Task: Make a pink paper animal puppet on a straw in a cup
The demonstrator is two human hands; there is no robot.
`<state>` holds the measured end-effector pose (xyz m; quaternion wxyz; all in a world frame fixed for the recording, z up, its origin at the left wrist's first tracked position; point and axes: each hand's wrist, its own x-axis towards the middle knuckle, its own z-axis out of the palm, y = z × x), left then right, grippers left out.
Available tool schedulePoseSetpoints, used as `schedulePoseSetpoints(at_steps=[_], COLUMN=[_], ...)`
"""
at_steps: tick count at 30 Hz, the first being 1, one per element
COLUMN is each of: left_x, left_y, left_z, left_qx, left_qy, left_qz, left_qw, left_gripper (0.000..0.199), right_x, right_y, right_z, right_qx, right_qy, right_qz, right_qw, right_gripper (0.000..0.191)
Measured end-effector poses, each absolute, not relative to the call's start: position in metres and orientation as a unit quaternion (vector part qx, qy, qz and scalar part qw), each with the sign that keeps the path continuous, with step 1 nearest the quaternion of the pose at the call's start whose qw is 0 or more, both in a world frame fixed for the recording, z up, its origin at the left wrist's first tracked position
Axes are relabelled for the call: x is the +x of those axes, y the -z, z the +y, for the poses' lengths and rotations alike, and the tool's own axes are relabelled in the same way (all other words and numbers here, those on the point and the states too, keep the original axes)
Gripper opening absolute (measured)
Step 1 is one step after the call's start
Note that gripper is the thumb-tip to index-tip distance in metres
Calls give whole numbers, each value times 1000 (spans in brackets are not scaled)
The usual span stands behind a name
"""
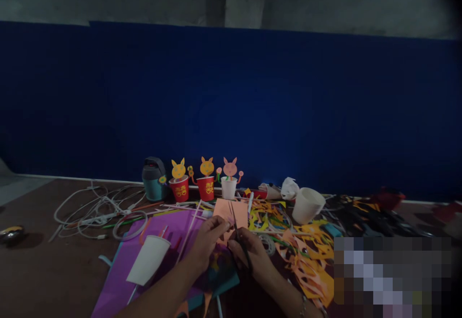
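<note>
Left hand [210, 241] pinches peach paper [221, 208] above the counter [39, 255]; right hand [252, 253] is closed around black scissors [236, 226] at the paper. 3 cat-faced cups stand behind.

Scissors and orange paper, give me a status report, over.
Left hand: holding orange paper. Right hand: gripping scissors, blades over the paper. White cup off left, on purple sheet.

purple sheet [166, 226], two red cups [206, 189] (gold-patterned), blue wall [231, 101]
</note>
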<state>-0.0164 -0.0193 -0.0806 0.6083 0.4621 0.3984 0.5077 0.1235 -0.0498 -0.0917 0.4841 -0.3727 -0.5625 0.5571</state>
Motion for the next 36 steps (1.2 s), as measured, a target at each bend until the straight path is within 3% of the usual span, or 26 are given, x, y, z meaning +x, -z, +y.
schedulePoseSetpoints(at_steps=[15, 26, 36], left_x=[-26, -29, -24], left_y=[78, 81, 79], left_z=[-8, -4, -11], left_qx=[521, 526, 558], left_qy=[-470, -468, -476], left_qz=[395, 388, 409], left_qw=[594, 595, 543], left_gripper=[23, 24, 23], right_x=[127, 128, 127], right_y=[94, 95, 103], right_z=[-47, -44, -44], right_qx=[-405, -439, -418], right_qy=[-553, -546, -561], right_qz=[-563, -561, -558], right_qw=[461, 440, 446], right_gripper=[28, 35, 26])
